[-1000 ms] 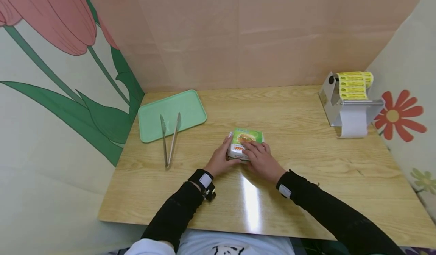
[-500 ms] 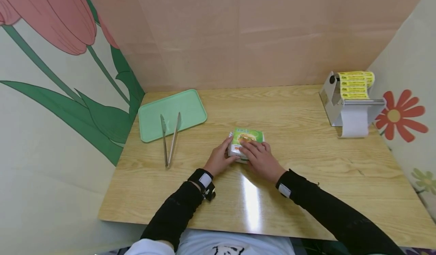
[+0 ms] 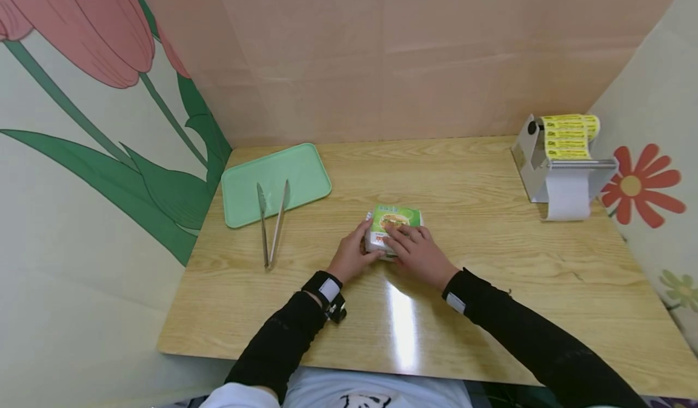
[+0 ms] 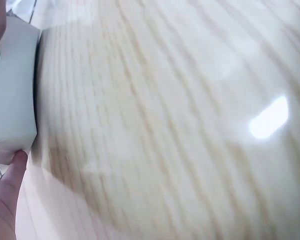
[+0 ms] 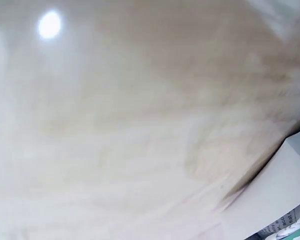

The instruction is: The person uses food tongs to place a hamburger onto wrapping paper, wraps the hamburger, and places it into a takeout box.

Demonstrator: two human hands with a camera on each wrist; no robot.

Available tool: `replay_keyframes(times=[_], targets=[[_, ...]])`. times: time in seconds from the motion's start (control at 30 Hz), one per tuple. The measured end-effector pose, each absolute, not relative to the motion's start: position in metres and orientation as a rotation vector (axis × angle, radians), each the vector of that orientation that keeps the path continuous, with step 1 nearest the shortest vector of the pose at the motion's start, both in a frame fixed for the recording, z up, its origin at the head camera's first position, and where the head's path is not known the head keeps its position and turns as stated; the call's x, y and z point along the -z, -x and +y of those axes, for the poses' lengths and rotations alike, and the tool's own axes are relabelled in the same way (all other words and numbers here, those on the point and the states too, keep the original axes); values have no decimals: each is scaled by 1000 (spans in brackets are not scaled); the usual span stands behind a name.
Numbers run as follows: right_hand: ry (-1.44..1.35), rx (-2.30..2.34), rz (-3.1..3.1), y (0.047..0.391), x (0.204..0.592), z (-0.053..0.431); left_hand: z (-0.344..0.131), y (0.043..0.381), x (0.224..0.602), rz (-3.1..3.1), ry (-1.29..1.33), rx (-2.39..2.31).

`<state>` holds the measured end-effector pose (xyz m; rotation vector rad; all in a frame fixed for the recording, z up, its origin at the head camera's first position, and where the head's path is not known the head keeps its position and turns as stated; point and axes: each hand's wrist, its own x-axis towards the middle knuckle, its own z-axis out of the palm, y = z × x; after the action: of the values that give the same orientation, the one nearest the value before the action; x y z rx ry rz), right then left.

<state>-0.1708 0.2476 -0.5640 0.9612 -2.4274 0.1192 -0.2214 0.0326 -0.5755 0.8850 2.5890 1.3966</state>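
A small green-and-white burger box [image 3: 399, 215] with a burger picture on its lid sits mid-table. My left hand [image 3: 351, 256] grips its left side, fingers along the edge and thumb at the front corner. From the right, my right hand [image 3: 422, 253] holds the box with its fingers over the lid; its thumb is hidden in the head view. In the left wrist view the plain white side of the burger box [image 4: 15, 100] is close by. The right wrist view catches a white panel of the burger box [image 5: 275, 195] beside printed wrapping paper [image 5: 290, 220].
Metal tongs [image 3: 275, 229] lie with their tips on a green tray [image 3: 240, 211] at the left. At the back right stands a label dispenser [image 3: 529, 168] with a yellow label roll [image 3: 567, 138]. Walls border the wooden table [image 3: 463, 177] on three sides.
My left thumb has drawn back slightly along the front of the burger box, and my right fingers have shifted a little on its lid. The box stays in place.
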Motion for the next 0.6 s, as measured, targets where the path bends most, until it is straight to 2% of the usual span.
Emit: replay_keyframes(times=[0.37, 0.6], targets=[[-1045, 45, -2334, 175, 562, 250, 33, 222, 574, 2680, -926, -1280], [-1086, -40, -2357, 172, 566, 254, 34, 221, 571, 2716, -987, -1176]])
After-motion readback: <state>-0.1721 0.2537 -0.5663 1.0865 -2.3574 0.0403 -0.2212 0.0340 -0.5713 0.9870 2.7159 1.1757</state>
